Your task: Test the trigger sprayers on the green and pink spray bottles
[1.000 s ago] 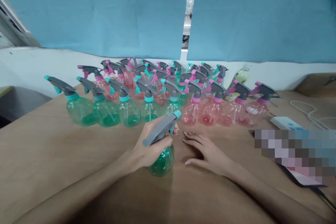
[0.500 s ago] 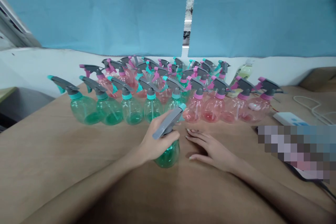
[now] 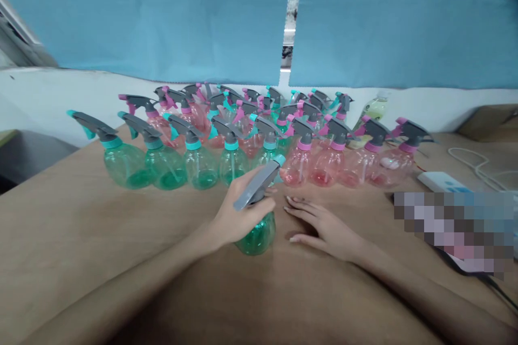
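My left hand (image 3: 238,213) is wrapped round the neck of a green spray bottle (image 3: 259,234) with a grey trigger head and a turquoise nozzle. This bottle stands on the wooden table (image 3: 101,242) in front of a row of others, and the fingers on its far side are partly hidden. To its right, my right hand (image 3: 326,229) lies palm down on the wood, fingers stretched out and holding nothing. Behind my hands stand green spray bottles (image 3: 202,167) on the left and pink spray bottles (image 3: 329,164) on the right.
More spray bottles (image 3: 186,113) crowd behind the front row. A clear bottle with a green label (image 3: 374,110) leans near the wall. At the right are a white power strip (image 3: 443,182), a pale cable (image 3: 477,170) and a blurred-out device (image 3: 453,232). A blue curtain (image 3: 170,16) hangs behind.
The whole view has shifted slightly. My left hand keeps its hold on the green spray bottle, and my right hand stays flat on the table.
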Demonstrator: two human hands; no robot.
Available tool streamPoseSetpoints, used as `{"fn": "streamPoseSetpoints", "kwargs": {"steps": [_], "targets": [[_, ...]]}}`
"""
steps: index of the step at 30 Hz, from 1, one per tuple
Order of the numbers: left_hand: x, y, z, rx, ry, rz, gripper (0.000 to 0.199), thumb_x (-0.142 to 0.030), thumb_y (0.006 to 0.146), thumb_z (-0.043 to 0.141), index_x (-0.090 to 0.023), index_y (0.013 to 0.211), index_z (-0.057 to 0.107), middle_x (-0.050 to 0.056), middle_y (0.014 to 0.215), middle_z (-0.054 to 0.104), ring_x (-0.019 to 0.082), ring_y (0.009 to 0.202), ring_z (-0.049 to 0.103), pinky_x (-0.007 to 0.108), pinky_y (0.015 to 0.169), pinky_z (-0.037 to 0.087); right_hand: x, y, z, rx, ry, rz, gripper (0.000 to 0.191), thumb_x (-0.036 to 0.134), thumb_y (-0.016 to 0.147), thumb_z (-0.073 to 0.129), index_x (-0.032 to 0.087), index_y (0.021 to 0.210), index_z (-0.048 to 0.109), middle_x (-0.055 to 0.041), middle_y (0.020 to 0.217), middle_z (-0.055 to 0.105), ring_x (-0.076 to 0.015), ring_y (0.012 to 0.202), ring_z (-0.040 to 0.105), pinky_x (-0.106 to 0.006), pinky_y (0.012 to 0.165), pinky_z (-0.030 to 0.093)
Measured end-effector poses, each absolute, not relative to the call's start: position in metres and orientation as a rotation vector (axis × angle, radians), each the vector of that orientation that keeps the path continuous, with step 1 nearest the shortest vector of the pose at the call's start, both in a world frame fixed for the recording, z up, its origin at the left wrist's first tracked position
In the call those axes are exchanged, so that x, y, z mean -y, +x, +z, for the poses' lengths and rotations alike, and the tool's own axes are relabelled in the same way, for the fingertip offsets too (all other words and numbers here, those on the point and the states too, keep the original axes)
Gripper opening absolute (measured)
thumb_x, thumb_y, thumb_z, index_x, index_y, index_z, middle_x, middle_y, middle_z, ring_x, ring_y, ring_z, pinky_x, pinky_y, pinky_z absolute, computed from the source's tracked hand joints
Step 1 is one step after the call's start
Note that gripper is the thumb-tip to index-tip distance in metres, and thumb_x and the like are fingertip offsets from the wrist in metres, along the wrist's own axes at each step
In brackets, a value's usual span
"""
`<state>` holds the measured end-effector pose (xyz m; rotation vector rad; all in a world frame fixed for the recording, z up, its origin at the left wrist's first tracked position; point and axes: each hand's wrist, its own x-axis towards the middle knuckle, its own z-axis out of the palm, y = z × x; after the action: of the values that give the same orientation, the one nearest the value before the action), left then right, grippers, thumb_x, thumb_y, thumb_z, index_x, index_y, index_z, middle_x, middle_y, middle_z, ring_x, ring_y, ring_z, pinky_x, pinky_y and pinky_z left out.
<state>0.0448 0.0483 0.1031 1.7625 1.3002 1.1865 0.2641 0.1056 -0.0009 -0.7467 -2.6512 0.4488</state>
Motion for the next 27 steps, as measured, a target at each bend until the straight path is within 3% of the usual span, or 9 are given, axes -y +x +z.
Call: {"fn": "streamPoseSetpoints", "kwargs": {"steps": [6,12,20,27], "targets": [[-0.0507,0.0452,0.1034,-1.288,1.764,1.24,0.015,-0.017,0.068,0.057,-0.019,0.083,0.054,-0.003,0.067,0.049,0.015,0.068,0.054,0.032,0.07,0.051,-0.1059,0.2638,0.0006,2.658,-0.76,0.429,0.063,0.056,0.085,0.05,0.021,0.137,0.043,-0.0091,0.143,0.042,-0.0254,0.133,0.036,-0.048,0.108,0.032],[-0.0501,0.0437,0.1015,-1.285,1.738,1.204,0.018,-0.018,0.07,0.056,-0.018,0.088,0.055,-0.003,0.067,0.052,0.014,0.065,0.055,0.031,0.068,0.051,-0.1055,0.2636,0.0007,2.648,-0.754,0.449,0.062,0.056,0.085,0.05,0.022,0.136,0.044,-0.0093,0.143,0.043,-0.0258,0.132,0.038,-0.048,0.107,0.033],[-0.047,0.044,0.1035,-1.281,1.725,1.174,0.019,-0.02,0.072,0.054,-0.019,0.091,0.055,0.0,0.073,0.056,0.02,0.082,0.06,0.033,0.074,0.051,-0.1063,0.2642,-0.0012,2.639,-0.75,0.473,0.06,0.055,0.085,0.052,0.026,0.137,0.043,-0.0077,0.144,0.042,-0.0271,0.132,0.038,-0.05,0.106,0.034],[-0.047,0.0429,0.102,-1.279,1.672,1.178,0.019,-0.018,0.071,0.055,-0.019,0.09,0.055,-0.002,0.071,0.056,0.018,0.078,0.06,0.031,0.07,0.049,-0.1066,0.264,-0.0013,2.65,-0.758,0.452,0.061,0.056,0.085,0.051,0.023,0.136,0.044,-0.0082,0.143,0.042,-0.0256,0.132,0.038,-0.049,0.107,0.034]]}}
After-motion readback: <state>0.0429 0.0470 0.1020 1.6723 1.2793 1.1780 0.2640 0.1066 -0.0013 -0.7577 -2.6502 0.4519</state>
